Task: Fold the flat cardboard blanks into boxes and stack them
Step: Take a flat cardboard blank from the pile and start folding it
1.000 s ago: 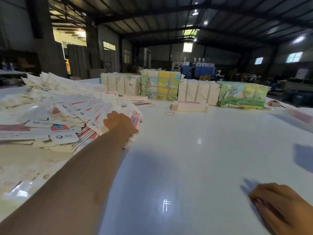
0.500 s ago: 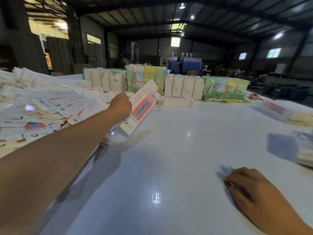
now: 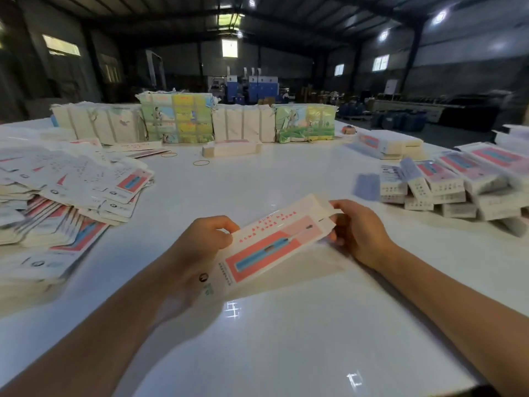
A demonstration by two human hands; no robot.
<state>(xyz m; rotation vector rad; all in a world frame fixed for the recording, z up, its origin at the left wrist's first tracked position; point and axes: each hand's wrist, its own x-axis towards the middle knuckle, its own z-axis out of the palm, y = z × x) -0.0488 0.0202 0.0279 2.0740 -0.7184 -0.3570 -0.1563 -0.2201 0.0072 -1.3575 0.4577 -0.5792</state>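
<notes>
White, coral-and-blue printed blank [image 3: 272, 242]

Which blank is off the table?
The blank held between the left hand and right hand; all others lie in the pile.

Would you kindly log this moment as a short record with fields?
Held item: flat blank, above the table
Left hand: grips the blank's near end
Right hand: pinches the far flaps
Blank pile: left, loose
Folded boxes: stacked right
Bundles: far edge
Rubber band: on table
</notes>
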